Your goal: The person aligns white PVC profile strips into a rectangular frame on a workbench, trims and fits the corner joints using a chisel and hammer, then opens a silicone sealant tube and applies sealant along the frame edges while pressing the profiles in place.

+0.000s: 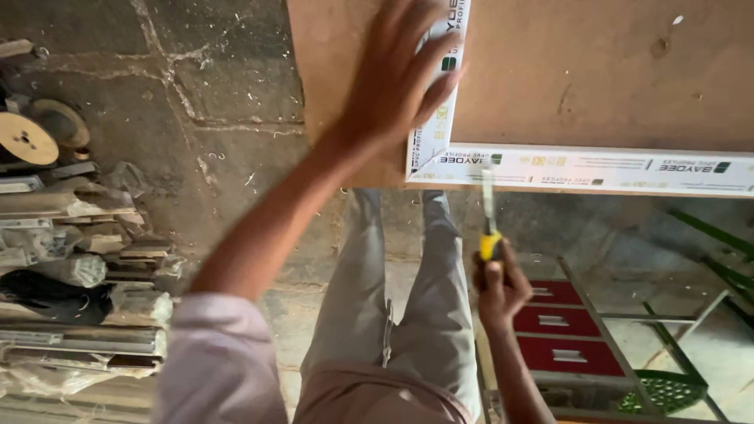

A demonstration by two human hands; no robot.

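My left hand (397,78) lies flat, fingers spread, on a white plastic profile strip (448,86) that runs away from me on a brown board (589,71). A second white profile strip (597,169) runs along the board's near edge and meets the first at a mitred corner (420,165). My right hand (499,286) grips the yellow handle of a slim tool (488,216), a chisel or screwdriver. Its metal blade points up at the near strip, just right of the corner. My legs in grey trousers (393,298) stand below the board.
The floor is cracked stone with shavings (228,102). At the left lie wrapped profile bundles (78,314) and a wooden spool (27,140). Under the board at the right stand a metal frame (628,314), red drawer fronts (561,326) and a green perforated basket (664,392).
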